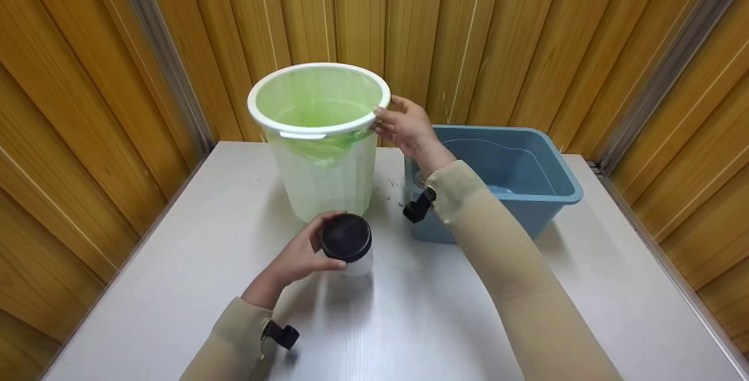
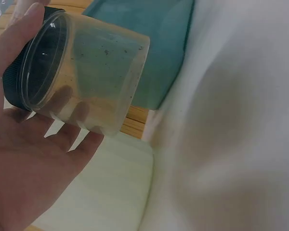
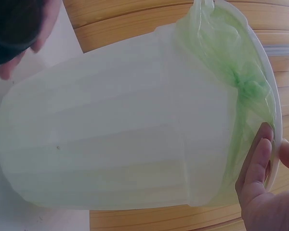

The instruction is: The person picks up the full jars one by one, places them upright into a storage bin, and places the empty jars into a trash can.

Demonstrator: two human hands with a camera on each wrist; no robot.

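1. Low in the middle of the head view, my left hand [image 1: 301,255] curls round a clear jar [image 1: 351,252] with a black lid [image 1: 346,237]; the fingers and thumb wrap its side just under the lid.
2. From my left wrist, the jar [image 2: 86,72] fills the upper left of the frame, lying across my fingers [image 2: 53,139], its inner wall dusted with small dark specks.
3. Above it, at the centre of the head view, stands a white bin [image 1: 322,153] lined with a green bag [image 1: 319,144] on the pale table [image 1: 175,264].
4. My right hand [image 1: 406,126] grips the bin's rim on the right side of it, thumb on top and fingers under the lip.
5. From my right wrist, those fingers [image 3: 253,168] press the bin [image 3: 111,125] wall at the lower right of the frame, where the bag [image 3: 231,62] is folded over the rim.
6. Right of the bin, partly behind my right forearm, sits a blue tub [image 1: 526,164]; wooden panelling [image 1: 88,76] closes the background.
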